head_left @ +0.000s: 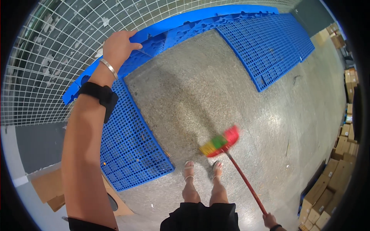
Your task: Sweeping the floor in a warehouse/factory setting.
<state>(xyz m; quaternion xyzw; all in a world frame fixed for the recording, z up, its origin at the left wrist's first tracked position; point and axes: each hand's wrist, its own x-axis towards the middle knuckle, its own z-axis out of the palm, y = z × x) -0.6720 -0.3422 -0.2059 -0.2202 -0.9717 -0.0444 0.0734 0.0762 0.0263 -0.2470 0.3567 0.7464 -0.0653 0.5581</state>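
My left hand (118, 45) grips the upper edge of a blue plastic pallet (173, 22), which is tipped up on its side along the wire mesh. In my right hand (269, 221), at the lower right, is the red handle of a broom (248, 184). Its head (220, 141), with yellow, green and red bristles, is blurred and low over the concrete floor in front of my feet. A blue grid pallet (135, 154) lies flat below my left forearm.
More flat blue grid pallets (269, 48) lie at the far right. White wire mesh (50, 57) rises along the left and back. Stacked cardboard boxes (323, 188) line the right side, and a piece of cardboard (48, 184) stands at the lower left. Bare concrete (173, 88) spreads between the pallets.
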